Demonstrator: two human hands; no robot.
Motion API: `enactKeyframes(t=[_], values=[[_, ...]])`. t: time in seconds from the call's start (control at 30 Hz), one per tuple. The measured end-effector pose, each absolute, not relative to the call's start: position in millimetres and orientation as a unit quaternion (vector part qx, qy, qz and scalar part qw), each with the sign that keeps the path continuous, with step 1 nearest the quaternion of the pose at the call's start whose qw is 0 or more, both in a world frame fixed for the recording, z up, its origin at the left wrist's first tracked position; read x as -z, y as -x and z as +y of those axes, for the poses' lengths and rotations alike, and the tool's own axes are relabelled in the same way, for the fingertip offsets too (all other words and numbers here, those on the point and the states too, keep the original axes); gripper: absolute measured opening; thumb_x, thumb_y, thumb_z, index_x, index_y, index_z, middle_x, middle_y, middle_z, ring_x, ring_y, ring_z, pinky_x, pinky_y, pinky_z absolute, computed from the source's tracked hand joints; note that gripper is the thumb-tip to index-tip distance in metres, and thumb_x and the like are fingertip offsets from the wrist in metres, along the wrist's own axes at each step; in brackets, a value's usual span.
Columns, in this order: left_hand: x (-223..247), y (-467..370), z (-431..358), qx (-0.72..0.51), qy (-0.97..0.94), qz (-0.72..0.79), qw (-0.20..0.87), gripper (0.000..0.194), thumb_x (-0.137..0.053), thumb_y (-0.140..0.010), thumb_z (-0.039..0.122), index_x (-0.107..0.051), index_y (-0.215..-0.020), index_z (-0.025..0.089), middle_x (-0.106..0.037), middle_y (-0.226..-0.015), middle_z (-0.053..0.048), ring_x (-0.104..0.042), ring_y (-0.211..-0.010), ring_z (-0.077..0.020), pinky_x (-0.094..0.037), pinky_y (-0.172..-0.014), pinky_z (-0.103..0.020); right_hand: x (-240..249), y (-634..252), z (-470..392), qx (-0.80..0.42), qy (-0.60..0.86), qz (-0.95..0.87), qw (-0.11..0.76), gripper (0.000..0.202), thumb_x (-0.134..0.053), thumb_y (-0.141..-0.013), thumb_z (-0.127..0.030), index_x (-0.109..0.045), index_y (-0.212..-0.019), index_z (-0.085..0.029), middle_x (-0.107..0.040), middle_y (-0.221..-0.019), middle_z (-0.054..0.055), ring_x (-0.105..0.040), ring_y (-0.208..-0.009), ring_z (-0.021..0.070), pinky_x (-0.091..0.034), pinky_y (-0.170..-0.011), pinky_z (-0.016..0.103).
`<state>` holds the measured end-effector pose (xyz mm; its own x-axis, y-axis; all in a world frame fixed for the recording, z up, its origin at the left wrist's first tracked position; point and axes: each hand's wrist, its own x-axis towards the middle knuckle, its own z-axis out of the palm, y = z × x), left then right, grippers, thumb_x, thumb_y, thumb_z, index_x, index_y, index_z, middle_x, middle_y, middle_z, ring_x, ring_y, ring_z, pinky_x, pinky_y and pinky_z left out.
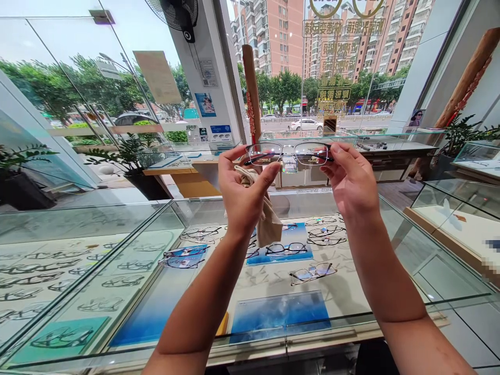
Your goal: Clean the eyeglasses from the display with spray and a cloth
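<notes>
Pinching eyeglasses point(299, 154) between the fingertips of left hand point(244, 195) and right hand point(353, 179), appearing above the display case's point(347, 297) far edge. Gripping a partly hidden cloth point(269, 226) left-handed. Showing "TITANIUM" on one lens point(266, 153), otherwise illegibly small.

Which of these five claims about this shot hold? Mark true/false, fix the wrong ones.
1. The left hand and right hand both touch the glasses. True.
2. The cloth hangs from the right hand. False: it hangs from the left hand.
3. A fan shows at the top. True.
4. No frames lie in the case. False: several do.
5. A white car is outside. True.
</notes>
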<state>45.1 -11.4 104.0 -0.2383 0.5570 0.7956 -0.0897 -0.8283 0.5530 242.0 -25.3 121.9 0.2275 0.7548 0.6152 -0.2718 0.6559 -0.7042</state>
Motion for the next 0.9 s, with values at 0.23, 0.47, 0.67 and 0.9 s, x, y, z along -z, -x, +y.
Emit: enactKeyframes(t=[0.23,0.47,0.67,0.9], values=[[-104.7,-48.7,-15.3,-0.770,-0.601,0.202,0.077,0.073,-0.095,-0.076,0.060,-0.051,-0.126,0.030,-0.072,-0.121,-0.007,-0.078,-0.117,-0.0316,-0.066,-0.091,-0.045,-120.7,-239.5,-20.4,-0.356,0.251,-0.493,0.753,0.017,-0.084,-0.085,-0.044,-0.078,-0.093,-0.030,-0.082,-0.098,-0.003,-0.075,-0.085,0.0143,-0.059,-0.078,0.030],[-105.9,-50.7,-17.8,-0.774,-0.594,0.201,0.082,0.074,-0.096,-0.074,0.061,-0.053,-0.126,0.031,-0.069,-0.121,-0.006,-0.076,-0.118,-0.0309,-0.064,-0.090,-0.043,-120.8,-241.4,-19.4,-0.355,0.254,-0.498,0.750,0.015,-0.083,-0.085,-0.043,-0.078,-0.092,-0.030,-0.081,-0.096,-0.003,-0.074,-0.083,0.0136,-0.058,-0.077,0.029],[-104.2,-46.4,-16.6,-0.777,-0.584,0.224,0.078,0.070,-0.097,-0.074,0.058,-0.056,-0.123,0.029,-0.066,-0.125,-0.007,-0.074,-0.111,-0.0260,-0.063,-0.087,-0.038,-120.5,-241.8,-20.0,-0.334,0.264,-0.513,0.746,0.021,-0.083,-0.085,-0.048,-0.076,-0.092,-0.030,-0.079,-0.096,-0.002,-0.074,-0.083,0.0150,-0.059,-0.078,0.031],[-103.3,-45.2,-16.4,-0.776,-0.579,0.229,0.102,0.068,-0.099,-0.072,0.053,-0.056,-0.121,0.031,-0.064,-0.124,-0.005,-0.074,-0.107,-0.0239,-0.063,-0.090,-0.038,-119.8,-242.5,-18.2,-0.335,0.264,-0.512,0.746,0.015,-0.081,-0.088,-0.044,-0.077,-0.091,-0.030,-0.079,-0.094,-0.003,-0.073,-0.082,0.0138,-0.057,-0.079,0.031]])
